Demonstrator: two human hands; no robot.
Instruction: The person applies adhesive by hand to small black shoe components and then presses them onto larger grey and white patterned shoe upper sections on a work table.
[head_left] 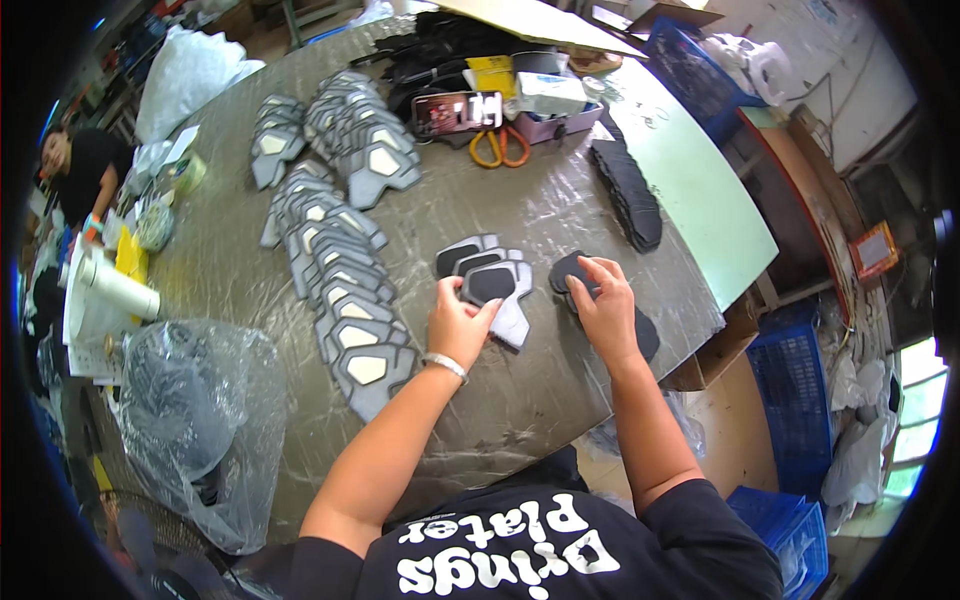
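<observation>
In the middle of the table, a small overlapping stack of grey shaped pads [512,322] carries black rounded patches. My left hand [460,322] is closed at the near edge of the top black patch [491,285], thumb and fingers at its sides. To the right, my right hand [606,308] has its thumb and fingertips pinched together on a black rounded pad [568,270]. Another black pad [646,335] lies partly hidden behind that hand. Long overlapping rows of grey pads with cream centres [352,312] extend along the table's left side.
A stack of black strips [628,195] lies at the right. Beyond are orange-handled scissors [500,148], a propped phone [457,114] and a purple box [560,126]. A clear plastic bag [205,420] sits at the left, where another person [90,175] is visible. Blue crates [790,400] stand right.
</observation>
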